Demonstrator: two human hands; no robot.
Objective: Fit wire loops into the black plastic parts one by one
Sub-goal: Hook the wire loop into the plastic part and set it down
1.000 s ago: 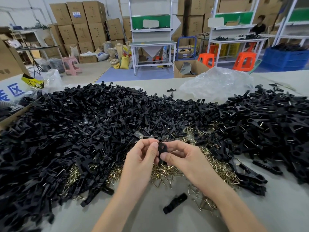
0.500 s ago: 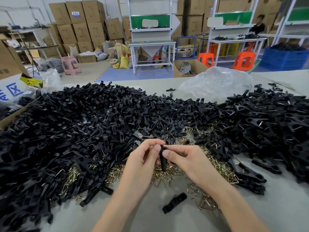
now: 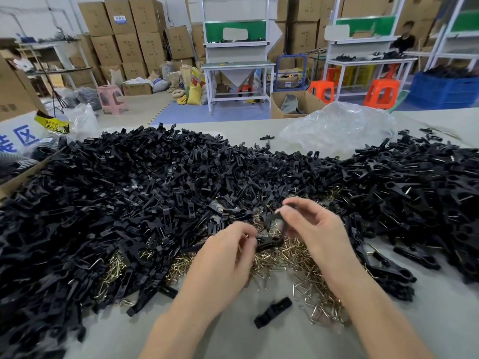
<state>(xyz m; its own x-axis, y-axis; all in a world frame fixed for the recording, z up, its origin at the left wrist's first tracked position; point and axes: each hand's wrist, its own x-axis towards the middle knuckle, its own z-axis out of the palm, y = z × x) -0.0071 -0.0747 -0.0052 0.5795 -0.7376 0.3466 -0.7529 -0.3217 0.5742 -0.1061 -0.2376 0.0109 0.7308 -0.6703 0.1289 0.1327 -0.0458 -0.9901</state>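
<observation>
Your hands have drawn apart since a moment ago. They were pressed together on one piece; now your right hand (image 3: 316,234) has lifted toward the far edge of the surface (image 3: 233,340), and your left hand (image 3: 225,260) sits lower.

Your left fingers (image 3: 245,233) are curled and pinch a black part (image 3: 269,240), which lies roughly level just above the wire loops (image 3: 295,257). Your right fingers (image 3: 290,203) are clamped on a second black piece (image 3: 275,219), held slightly higher and close to the first. Blur hides whether the two pieces touch, and whether a loop is already seated in either.

You seem to be between fittings: one part in hand, one being sorted or set aside. The next move likely calls for freeing your right fingers, picking a single loop out of the tangle below, and lining its ends up with the part's slot. The loops interlock, so expect to shake one loose.

Those brass-coloured loops spread under your hands toward the near edge, where a loose black part (image 3: 272,312) lies alone. The main heap of black parts (image 3: 129,203) fills the left side and the far edge. Another heap (image 3: 414,190) covers the right side. A crumpled plastic bag (image 3: 337,125) sits beyond it at the far edge.
</observation>
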